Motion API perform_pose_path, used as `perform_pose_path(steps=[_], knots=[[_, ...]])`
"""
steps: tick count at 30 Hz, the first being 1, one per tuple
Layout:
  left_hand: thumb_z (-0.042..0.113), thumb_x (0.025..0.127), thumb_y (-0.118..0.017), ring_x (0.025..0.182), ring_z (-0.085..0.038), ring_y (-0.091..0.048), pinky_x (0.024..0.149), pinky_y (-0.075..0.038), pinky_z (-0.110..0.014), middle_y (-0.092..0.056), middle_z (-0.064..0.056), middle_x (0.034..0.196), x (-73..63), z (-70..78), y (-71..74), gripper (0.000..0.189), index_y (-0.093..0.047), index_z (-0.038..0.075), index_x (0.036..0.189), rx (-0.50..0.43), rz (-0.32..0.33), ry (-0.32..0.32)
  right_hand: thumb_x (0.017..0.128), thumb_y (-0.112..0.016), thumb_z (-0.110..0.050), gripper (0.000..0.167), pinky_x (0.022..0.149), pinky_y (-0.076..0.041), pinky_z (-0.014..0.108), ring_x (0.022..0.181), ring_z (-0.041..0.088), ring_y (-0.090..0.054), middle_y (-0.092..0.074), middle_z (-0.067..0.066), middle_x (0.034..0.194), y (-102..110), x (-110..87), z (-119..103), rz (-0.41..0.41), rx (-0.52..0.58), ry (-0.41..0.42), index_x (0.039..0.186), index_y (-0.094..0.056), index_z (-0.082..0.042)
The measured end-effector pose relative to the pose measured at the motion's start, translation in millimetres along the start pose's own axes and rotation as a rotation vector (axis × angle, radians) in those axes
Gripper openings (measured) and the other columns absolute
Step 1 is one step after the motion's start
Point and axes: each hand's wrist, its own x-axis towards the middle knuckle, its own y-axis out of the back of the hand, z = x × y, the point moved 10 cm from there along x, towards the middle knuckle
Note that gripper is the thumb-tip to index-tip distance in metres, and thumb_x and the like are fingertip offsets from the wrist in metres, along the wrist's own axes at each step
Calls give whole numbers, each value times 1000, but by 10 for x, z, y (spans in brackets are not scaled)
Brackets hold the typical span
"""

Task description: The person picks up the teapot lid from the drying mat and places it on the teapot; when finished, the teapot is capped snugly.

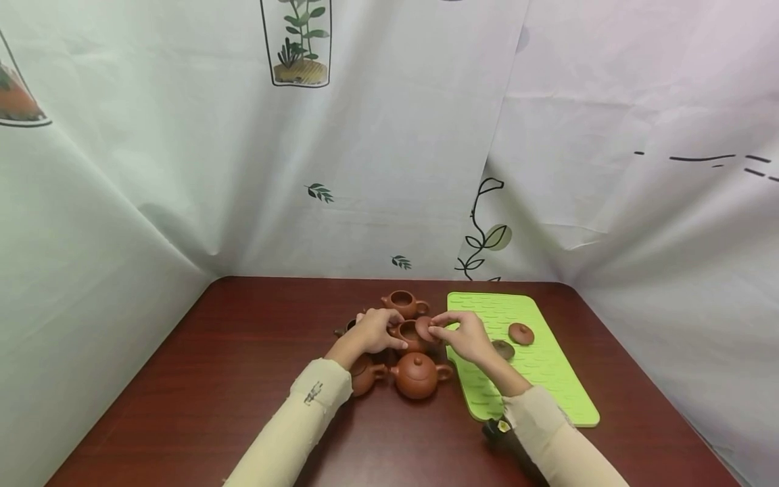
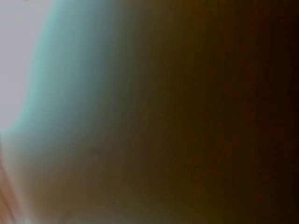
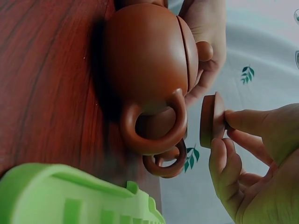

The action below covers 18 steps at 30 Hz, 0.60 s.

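Note:
In the head view, my right hand (image 1: 465,335) pinches a brown clay teapot lid (image 1: 424,329) by its knob, tilted beside the mouth of a lidless clay teapot (image 1: 409,336). The right wrist view shows this lid (image 3: 212,121) on edge between thumb and fingers, apart from the pots. My left hand (image 1: 376,331) grips the lidless teapot at its left side, thumb and fingers spread about its rim. Just in front stands a teapot with its lid on (image 1: 416,376), large in the right wrist view. The left wrist view is dark and blurred.
Another lidless teapot (image 1: 402,302) stands behind, and a further teapot (image 1: 363,377) sits partly under my left wrist. A darker pot (image 1: 349,327) is mostly hidden by that hand. On the right, a green mat (image 1: 554,379) bears a reddish lid (image 1: 521,333) and a dark lid (image 1: 504,349).

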Motion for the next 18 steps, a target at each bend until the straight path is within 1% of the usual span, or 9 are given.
perform_pose_path(steps=[1, 3, 6, 9, 12, 18], knots=[[37, 83, -81, 118, -24, -57, 101, -31, -51, -66, 0, 124, -1, -1, -1, 50, -64, 15, 125, 0, 0, 0, 85, -79, -11, 9, 56, -50, 29, 70, 28, -68, -72, 6, 87, -9, 6, -9, -2, 1, -1, 93, -78, -6], [37, 83, -81, 118, -24, -57, 101, -31, -51, -66, -1, 124, -1, -2, -2, 51, -64, 15, 125, 2, 1, -2, 85, -79, -11, 9, 56, -48, 29, 71, 26, -67, -71, 5, 85, -16, 23, -32, 2, -14, 6, 93, -78, -7], [38, 83, -81, 119, -24, -57, 101, -31, -51, -66, 0, 125, 0, -6, -4, 51, -64, 16, 126, 7, -2, 3, 85, -80, -13, 10, 60, -47, 29, 76, 21, -64, -71, 3, 85, -33, 49, -81, 6, -43, 31, 93, -78, -8], [38, 83, -81, 119, -24, -57, 101, -31, -51, -66, 0, 125, 2, -9, -3, 52, -63, 16, 128, 11, -3, 3, 84, -80, -14, 10, 63, -47, 30, 79, 17, -61, -71, 2, 86, -57, 81, -98, 8, -47, 35, 93, -78, -9], [38, 83, -81, 118, -24, -57, 101, -31, -52, -66, -1, 124, 5, -11, -7, 53, -63, 16, 128, 10, -4, 0, 85, -80, -14, 10, 63, -50, 30, 80, 16, -64, -72, 2, 87, -90, 103, -93, 1, -24, 9, 93, -78, -9], [37, 82, -82, 117, -23, -58, 99, -31, -51, -66, -1, 124, 12, -7, -6, 52, -64, 15, 127, 8, 2, -6, 85, -79, -11, 9, 58, -52, 29, 73, 14, -67, -74, 6, 86, -155, 134, -57, -17, 3, -44, 93, -77, -7]])
